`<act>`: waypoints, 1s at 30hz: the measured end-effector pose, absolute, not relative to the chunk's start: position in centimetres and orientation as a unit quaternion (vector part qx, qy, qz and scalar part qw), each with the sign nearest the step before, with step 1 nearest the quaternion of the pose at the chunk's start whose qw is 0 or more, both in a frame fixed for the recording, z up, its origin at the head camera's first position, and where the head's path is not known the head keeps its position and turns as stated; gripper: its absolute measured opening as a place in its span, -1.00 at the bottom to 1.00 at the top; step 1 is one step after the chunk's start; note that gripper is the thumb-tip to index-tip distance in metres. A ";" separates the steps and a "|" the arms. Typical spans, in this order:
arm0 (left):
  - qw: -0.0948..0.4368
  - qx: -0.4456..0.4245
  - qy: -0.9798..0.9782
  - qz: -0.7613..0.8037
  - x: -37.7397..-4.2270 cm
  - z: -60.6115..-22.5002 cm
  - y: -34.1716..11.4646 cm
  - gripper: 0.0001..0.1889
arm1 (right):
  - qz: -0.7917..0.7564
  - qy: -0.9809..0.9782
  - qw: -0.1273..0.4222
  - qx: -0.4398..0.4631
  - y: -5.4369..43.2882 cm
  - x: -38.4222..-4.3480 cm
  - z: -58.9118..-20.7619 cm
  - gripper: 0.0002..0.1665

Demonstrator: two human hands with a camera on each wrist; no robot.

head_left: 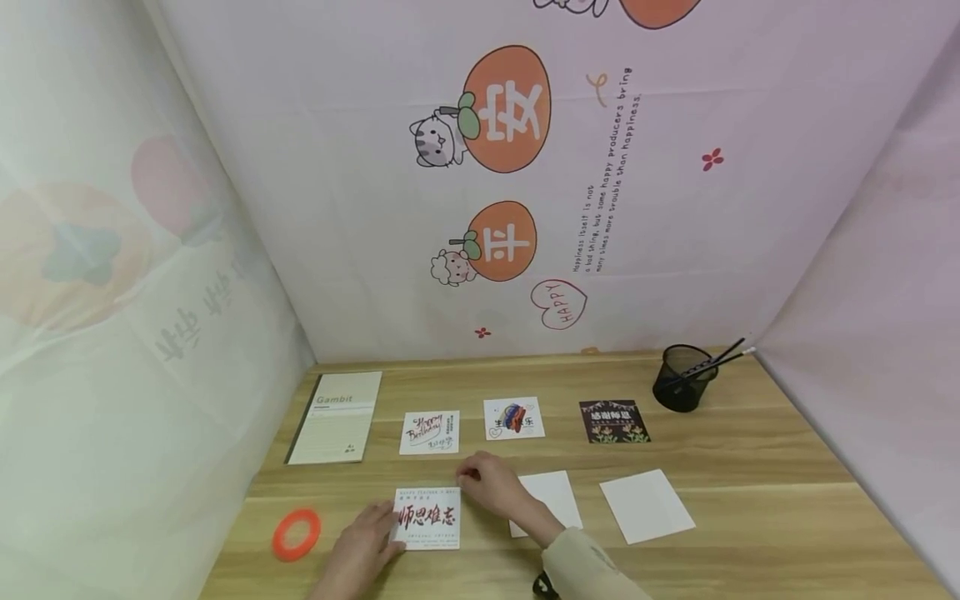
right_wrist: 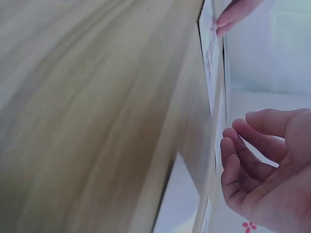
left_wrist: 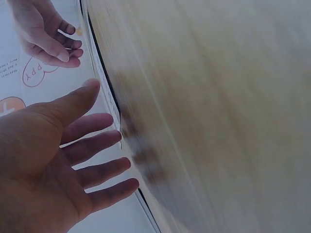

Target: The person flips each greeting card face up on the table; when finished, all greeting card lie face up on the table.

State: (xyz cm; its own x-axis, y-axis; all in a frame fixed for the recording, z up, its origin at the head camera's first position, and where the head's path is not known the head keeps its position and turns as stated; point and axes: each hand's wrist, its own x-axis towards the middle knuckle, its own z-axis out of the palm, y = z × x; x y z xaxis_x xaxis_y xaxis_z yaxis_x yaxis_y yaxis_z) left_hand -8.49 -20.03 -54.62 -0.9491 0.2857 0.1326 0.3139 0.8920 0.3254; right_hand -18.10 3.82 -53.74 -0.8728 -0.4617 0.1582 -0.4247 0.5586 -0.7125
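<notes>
A white square card with red Chinese characters [head_left: 427, 518] lies flat on the wooden table. Along its left edge rests my left hand [head_left: 365, 537], with the fingers extended and slightly spread in the left wrist view. By the card's upper right corner is my right hand [head_left: 491, 483], palm inward. Its fingers bend loosely toward the thumb in the right wrist view [right_wrist: 265, 162], and nothing shows between them. Just right of it lies a blank white card [head_left: 555, 496], partly covered by my forearm.
A second blank card [head_left: 647, 506] lies farther right. Behind are a Happy Birthday card [head_left: 429, 432], a colourful card [head_left: 513, 418] and a dark card [head_left: 615, 422]. A notebook [head_left: 337, 421], an orange-red ring [head_left: 296, 535], a mesh pen cup [head_left: 681, 392] and a half-hidden black object [head_left: 545, 586] sit around them.
</notes>
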 end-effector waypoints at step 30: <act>0.057 -0.233 -0.965 -0.108 -9.6 -54.2 -8.0 -0.37 | -0.276 0.948 -0.046 -0.151 11.4 -18.9 -53.2 -0.93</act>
State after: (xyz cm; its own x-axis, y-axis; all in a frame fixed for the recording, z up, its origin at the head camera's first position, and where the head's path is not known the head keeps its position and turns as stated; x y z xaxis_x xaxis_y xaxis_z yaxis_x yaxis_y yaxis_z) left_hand -9.64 -8.04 -54.23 -0.8848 0.4372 0.1609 0.4620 0.8680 0.1820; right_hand -18.94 11.42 -53.22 -0.9500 -0.2619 0.1699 -0.3122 0.8019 -0.5094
